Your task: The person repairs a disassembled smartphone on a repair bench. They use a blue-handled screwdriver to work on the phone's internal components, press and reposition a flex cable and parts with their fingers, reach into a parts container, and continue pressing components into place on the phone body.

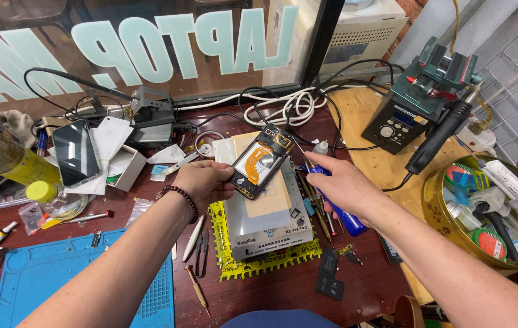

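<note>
Two hands work an opened black smartphone with an orange flex cable point(261, 161) above a cluttered dark-red wooden surface point(283, 285).
The left hand point(201, 182), at 9 o'clock of the phone, has its grip pinching the phone's lower edge; the right hand point(341, 185), at 3 o'clock, is wrapped around a blue-handled screwdriver point(339, 215).

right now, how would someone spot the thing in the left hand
Start at the white heating pad station in the middle of the red bench. Just above it the left hand holds an opened phone, tilted. Unlike the intact dark phone at far left, its insides show, with an orange flex cable.
</note>
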